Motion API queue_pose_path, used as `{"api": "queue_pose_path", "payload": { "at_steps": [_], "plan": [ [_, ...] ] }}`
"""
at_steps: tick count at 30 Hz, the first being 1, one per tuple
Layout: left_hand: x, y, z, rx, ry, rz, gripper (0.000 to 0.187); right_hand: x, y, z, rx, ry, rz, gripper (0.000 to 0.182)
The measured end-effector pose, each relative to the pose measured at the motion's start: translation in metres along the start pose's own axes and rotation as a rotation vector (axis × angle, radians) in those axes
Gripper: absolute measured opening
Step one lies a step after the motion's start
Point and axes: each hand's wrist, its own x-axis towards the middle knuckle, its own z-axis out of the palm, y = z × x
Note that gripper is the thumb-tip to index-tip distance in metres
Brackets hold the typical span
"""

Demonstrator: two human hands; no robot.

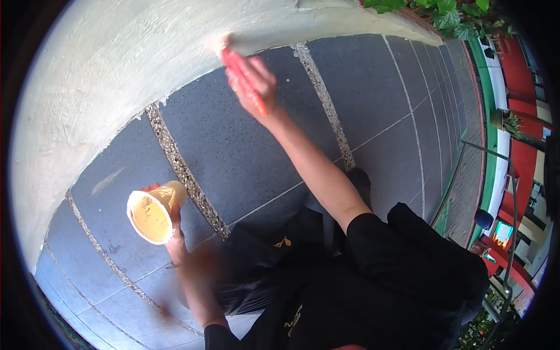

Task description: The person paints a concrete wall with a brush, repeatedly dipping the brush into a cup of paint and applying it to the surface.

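Observation:
My right hand (265,93) is closed around a red-handled paintbrush (240,71), blurred by motion. The brush's tip meets the lower part of the cream-white wall (116,70), just above the floor line. Lower left, my left hand (177,224) wraps around a pale cup (181,189) tilted toward the camera. Thick yellowish paint (153,219) shows inside it, with more smeared on the rim. Part of the left fingers is hidden behind the cup.
Dark grey floor tiles (245,140) with pebbled strips (181,169) run along the wall's foot. Green leaves (449,17) hang at upper right. A metal railing (510,216) and a potted plant (507,121) stand on the right. A brown blur (201,268) covers part of my left forearm.

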Motion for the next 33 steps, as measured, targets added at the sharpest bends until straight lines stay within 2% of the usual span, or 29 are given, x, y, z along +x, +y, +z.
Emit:
{"api": "queue_pose_path", "payload": {
  "at_steps": [2, 4, 6, 8, 10, 11, 13, 14, 15, 17, 18, 19, 20, 21, 24, 33],
  "plan": [
    [0.001, -0.002, 0.001, -0.016, -0.005, 0.087, 0.072, 0.006, -0.003, -0.006, 0.028, -0.043, -0.089, 0.038],
    [-0.002, -0.005, -0.002, -0.003, -0.029, 0.092, 0.071, 0.019, 0.018, -0.028, 0.025, 0.006, 0.043, 0.035],
    [-0.006, 0.002, 0.003, -0.060, -0.029, -0.031, 0.070, 0.036, 0.064, -0.075, -0.198, 0.149, 0.054, 0.035],
    [-0.009, 0.001, 0.014, -0.083, -0.039, -0.019, 0.070, 0.040, 0.121, -0.120, -0.269, 0.389, 0.256, 0.032],
    [-0.006, 0.020, 0.031, -0.023, -0.126, -0.025, 0.071, 0.059, 0.117, -0.158, -0.087, 0.564, 0.519, 0.029],
    [-0.008, 0.030, 0.042, -0.050, -0.103, -0.088, 0.072, 0.068, 0.112, -0.167, -0.090, 0.577, 0.486, 0.029],
    [-0.007, 0.019, 0.058, 0.015, -0.108, 0.087, 0.069, 0.077, 0.097, -0.185, -0.220, 0.193, 0.276, 0.027],
    [-0.010, 0.021, 0.069, 0.027, -0.110, 0.171, 0.068, 0.088, 0.064, -0.178, -0.194, 0.018, 0.136, 0.026],
    [-0.013, 0.030, 0.076, -0.046, -0.143, 0.144, 0.068, 0.107, 0.016, -0.166, -0.190, -0.167, 0.004, 0.022],
    [-0.017, 0.034, 0.089, -0.164, -0.206, 0.153, 0.068, 0.136, -0.056, -0.129, 0.121, -0.552, -0.293, 0.015],
    [-0.019, 0.016, 0.089, -0.011, -0.161, 0.217, 0.070, 0.144, -0.087, -0.095, 0.207, -0.760, -0.303, 0.016],
    [-0.019, 0.004, 0.081, 0.145, -0.175, 0.271, 0.076, 0.159, -0.123, -0.046, 0.131, -1.082, -0.397, 0.021],
    [-0.010, 0.006, 0.071, 0.169, -0.096, 0.321, 0.076, 0.162, -0.154, -0.023, 0.101, -1.298, -0.406, 0.021],
    [-0.002, 0.015, 0.062, 0.116, 0.015, 0.347, 0.076, 0.160, -0.178, -0.010, 0.108, -1.412, -0.373, 0.020],
    [0.000, 0.034, 0.061, 0.081, 0.119, 0.379, 0.076, 0.156, -0.206, -0.029, 0.222, -1.419, -0.262, 0.020],
    [-0.012, 0.063, 0.046, 0.068, 0.104, 0.348, 0.076, 0.150, -0.268, -0.065, 0.474, -1.398, -0.306, 0.019]
  ]
}}
